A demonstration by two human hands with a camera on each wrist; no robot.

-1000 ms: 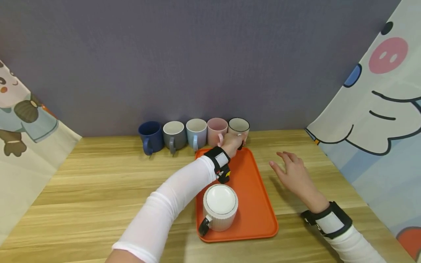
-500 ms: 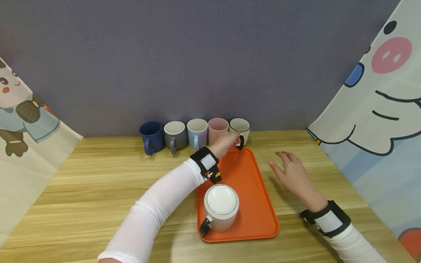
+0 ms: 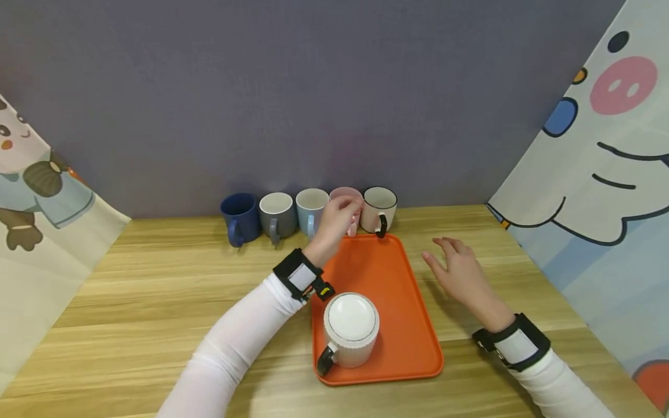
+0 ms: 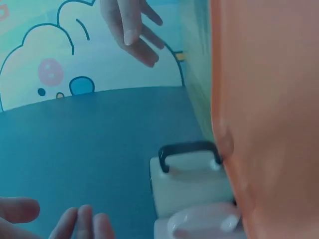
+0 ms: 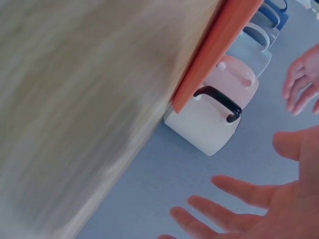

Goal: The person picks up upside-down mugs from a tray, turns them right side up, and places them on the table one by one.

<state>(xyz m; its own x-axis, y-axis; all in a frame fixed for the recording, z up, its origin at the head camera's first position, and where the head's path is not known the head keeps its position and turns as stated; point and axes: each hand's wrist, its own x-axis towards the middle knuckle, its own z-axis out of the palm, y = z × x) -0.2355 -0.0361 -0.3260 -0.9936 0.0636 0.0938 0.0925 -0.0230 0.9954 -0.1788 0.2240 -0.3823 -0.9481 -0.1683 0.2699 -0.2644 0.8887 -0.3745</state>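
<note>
My left hand [image 3: 337, 223] hovers in front of the pink mug [image 3: 355, 217] and hides part of it. In the left wrist view the thumb and fingertips stand apart with nothing between them. Just right of that hand, a cream mug [image 3: 380, 203] with a black rim and black handle stands upright at the tray's far edge. Over the wood to the right of the orange tray [image 3: 402, 325], my right hand [image 3: 462, 278] hangs with loose, spread fingers and holds nothing. A ribbed white mug [image 3: 351, 325] with a black handle sits upside down on the tray's near left part.
Left of the pink mug, a light blue mug [image 3: 312, 206], a grey mug [image 3: 277, 215] and a dark blue mug [image 3: 241, 217] continue the row along the grey wall [image 3: 334, 104]. Cartoon-printed sheets [image 3: 622, 186] border the wooden table [image 3: 172, 302] on both sides.
My left hand has come away from the cream mug's handle and moved left and up, to the pink mug. The cream mug stays in the row. My right hand has barely moved.
</note>
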